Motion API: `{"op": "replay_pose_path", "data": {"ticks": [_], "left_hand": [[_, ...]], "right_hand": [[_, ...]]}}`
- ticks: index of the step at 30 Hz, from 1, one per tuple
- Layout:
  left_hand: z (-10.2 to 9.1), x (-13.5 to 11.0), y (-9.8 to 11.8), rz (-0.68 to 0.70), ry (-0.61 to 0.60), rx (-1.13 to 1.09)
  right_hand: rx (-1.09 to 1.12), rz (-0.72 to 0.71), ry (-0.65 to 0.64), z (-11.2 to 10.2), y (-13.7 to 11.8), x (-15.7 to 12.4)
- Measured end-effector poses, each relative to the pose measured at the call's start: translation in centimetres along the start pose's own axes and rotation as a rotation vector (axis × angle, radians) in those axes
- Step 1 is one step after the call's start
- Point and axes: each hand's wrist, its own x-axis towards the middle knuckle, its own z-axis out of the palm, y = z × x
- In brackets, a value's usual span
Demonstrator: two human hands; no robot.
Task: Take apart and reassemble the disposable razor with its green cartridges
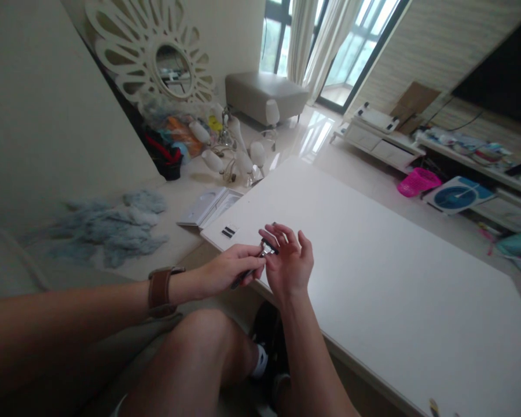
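Observation:
My left hand (241, 263), with a brown band on its wrist, pinches the dark handle of a razor (267, 249). Its silver neck and black head point toward my right palm. My right hand (290, 260) is turned palm up with fingers spread and slightly curled. The razor's head is at or just above that palm; whether it touches I cannot tell. Beyond my hands, at the corner of the white table (351, 249), lies a small pale piece with two black strips (228, 232).
Past the table corner an opened white box (208, 207) lies near a chandelier (238, 156) on the floor. Bluish-grey cloth (113, 229) is heaped at left. A pink basket (419, 181) and a blue-and-white fan-like appliance (458, 194) stand by the low cabinet. My knee (200, 341) is below my hands.

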Motion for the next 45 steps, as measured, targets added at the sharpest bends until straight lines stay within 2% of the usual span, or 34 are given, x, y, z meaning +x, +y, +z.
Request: {"op": "replay_pose_path", "data": {"ticks": [9,18,21,30,36,45], "left_hand": [[0.2,-0.3,-0.4,-0.035,-0.147,-0.041],[0.0,-0.6,0.7,-0.089,-0.121,-0.080],[-0.1,-0.5,0.8,-0.077,-0.150,-0.057],[-0.1,-0.4,0.3,-0.050,-0.185,-0.007],[-0.2,-0.6,0.2,-0.064,-0.273,0.027],[-0.6,-0.3,0.8,-0.017,-0.182,-0.043]], "right_hand": [[0.157,-0.033,-0.139,-0.3,-0.7,-1.5],[0.217,-0.025,-0.165,1.4,-1.0,-0.3],[0.219,-0.008,-0.164,1.7,-0.7,0.1],[0.428,0.019,-0.226,1.9,-0.6,-0.1],[0.433,0.009,-0.282,1.6,-0.6,-0.2],[0.413,0.016,-0.357,1.5,-1.2,-0.2]]}}
